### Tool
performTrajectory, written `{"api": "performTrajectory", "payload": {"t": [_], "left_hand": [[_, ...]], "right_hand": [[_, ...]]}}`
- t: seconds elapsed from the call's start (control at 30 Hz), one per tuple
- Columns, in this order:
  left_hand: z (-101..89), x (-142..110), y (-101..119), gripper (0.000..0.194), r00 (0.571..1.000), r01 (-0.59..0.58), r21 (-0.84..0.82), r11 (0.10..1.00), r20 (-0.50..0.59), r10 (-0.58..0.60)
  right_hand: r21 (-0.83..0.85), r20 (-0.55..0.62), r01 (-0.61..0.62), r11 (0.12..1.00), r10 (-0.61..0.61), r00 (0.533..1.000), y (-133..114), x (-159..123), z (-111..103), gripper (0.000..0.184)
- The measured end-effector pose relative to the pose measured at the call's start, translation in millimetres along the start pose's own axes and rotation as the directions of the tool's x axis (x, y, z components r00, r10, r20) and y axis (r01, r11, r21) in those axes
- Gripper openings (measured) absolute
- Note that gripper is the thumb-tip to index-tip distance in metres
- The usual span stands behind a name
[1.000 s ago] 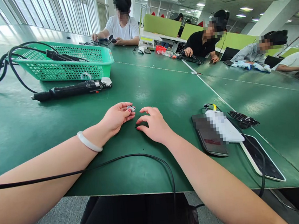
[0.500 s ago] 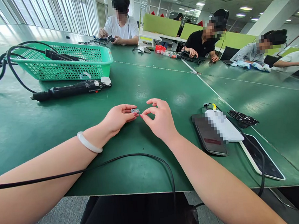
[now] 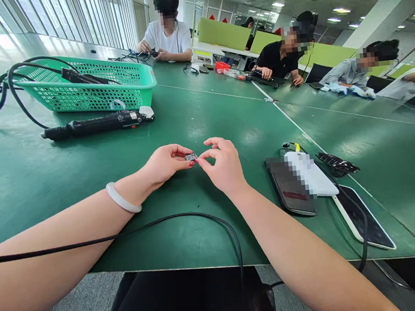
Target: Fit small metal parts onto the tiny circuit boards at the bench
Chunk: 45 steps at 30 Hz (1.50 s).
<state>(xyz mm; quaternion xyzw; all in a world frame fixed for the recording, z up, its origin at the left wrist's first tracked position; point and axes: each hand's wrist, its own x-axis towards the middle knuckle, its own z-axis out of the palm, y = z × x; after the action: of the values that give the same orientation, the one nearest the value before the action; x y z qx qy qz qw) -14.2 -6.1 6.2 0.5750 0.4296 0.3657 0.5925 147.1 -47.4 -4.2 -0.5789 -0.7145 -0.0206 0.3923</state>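
Small speckled part (image 3: 191, 157) held over the green table (image 3: 208, 238), between the two hands, near side. Left hand (image 3: 164, 165): fingers closed, pinching the part between thumb and fingertips; pale bangle (image 3: 123, 198) at the wrist. Right hand (image 3: 225, 168): thumb and forefinger tips close together at the part's right end, other fingers loosely curved; cannot tell whether they grip it. Nearer, a black cable (image 3: 184, 215) crosses above the left forearm. Far left of the hands: black cylindrical tool (image 3: 94, 126) lying before a green basket (image 3: 91, 95). Right: dark phone (image 3: 294, 201) beside a white device (image 3: 318, 179). Far side: co-workers seated around the table.
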Motion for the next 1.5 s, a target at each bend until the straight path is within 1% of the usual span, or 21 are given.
{"api": "performTrajectory", "payload": {"t": [0.13, 0.27, 0.37, 0.5, 0.57, 0.63, 0.73, 0.83, 0.9, 1.13, 1.3, 1.4, 1.5], "left_hand": [[0.7, -0.3, 0.5, 0.031, 1.0, -0.002, 0.02, 1.0, -0.009, 0.002], [-0.8, 0.2, 0.1, 0.03, 0.999, 0.025, -0.062, 0.998, 0.034, -0.023], [-1.6, 0.2, 0.3, 0.03, 0.992, 0.106, -0.148, 0.983, 0.089, -0.093], [-0.7, -1.2, 1.0, 0.026, 0.977, 0.197, -0.232, 0.953, 0.128, -0.17], [-0.4, -1.6, 0.9, 0.022, 0.973, 0.216, -0.257, 0.942, 0.13, -0.188], [-0.4, -1.6, 0.3, 0.018, 0.972, 0.227, -0.272, 0.935, 0.127, -0.199], [-0.9, -0.7, -1.4, 0.016, 0.972, 0.226, -0.276, 0.934, 0.128, -0.197], [-1.7, 0.4, -3.5, 0.017, 0.972, 0.216, -0.273, 0.938, 0.156, -0.178], [-2.1, 0.8, -4.3, 0.018, 0.97, 0.21, -0.272, 0.939, 0.175, -0.166], [-1.4, 0.1, -3.0, 0.029, 0.979, 0.163, -0.24, 0.957, 0.156, -0.128], [1.6, -0.9, -2.6, 0.033, 0.994, 0.046, -0.147, 0.988, 0.109, -0.03], [2.9, -2.3, -1.9, 0.032, 0.997, -0.03, -0.046, 0.998, 0.073, 0.033], [3.6, -4.2, -0.4, 0.032, 0.994, -0.087, 0.044, 0.995, 0.067, 0.084]], "right_hand": [[-0.022, 0.015, 0.016, 1.0, -0.015, 1.0, -1.1, -0.2, -1.0, 0.013], [-0.01, 0.01, -0.003, 1.0, 0.003, 1.0, -1.1, 1.1, -2.5, 0.011], [0.054, 0.003, -0.054, 0.997, 0.054, 0.999, 1.2, 3.2, -4.0, 0.014], [0.2, 0.013, -0.121, 0.972, 0.121, 0.993, 7.1, 5.8, -6.2, 0.013], [0.245, 0.016, -0.149, 0.958, 0.149, 0.989, 10.3, 6.4, -7.3, 0.011], [0.249, 0.019, -0.176, 0.952, 0.177, 0.984, 12.9, 6.4, -8.0, 0.008], [0.245, 0.049, -0.177, 0.953, 0.17, 0.984, 13.9, 5.8, -8.2, 0.006], [0.256, 0.103, -0.152, 0.955, 0.13, 0.986, 12.2, 4.9, -7.2, 0.01], [0.249, 0.126, -0.151, 0.957, 0.123, 0.984, 10.9, 4.6, -6.4, 0.01], [0.22, 0.149, -0.154, 0.963, 0.122, 0.981, 10.5, 4.8, -5.4, 0.01], [0.247, 0.139, -0.152, 0.957, 0.12, 0.983, 7.1, 4.0, -5.9, 0.011], [0.273, 0.128, -0.145, 0.951, 0.113, 0.985, 3.6, 3.1, -6.3, 0.01], [0.31, 0.122, -0.161, 0.937, 0.129, 0.984, 2.2, 2.9, -6.2, 0.008]]}}
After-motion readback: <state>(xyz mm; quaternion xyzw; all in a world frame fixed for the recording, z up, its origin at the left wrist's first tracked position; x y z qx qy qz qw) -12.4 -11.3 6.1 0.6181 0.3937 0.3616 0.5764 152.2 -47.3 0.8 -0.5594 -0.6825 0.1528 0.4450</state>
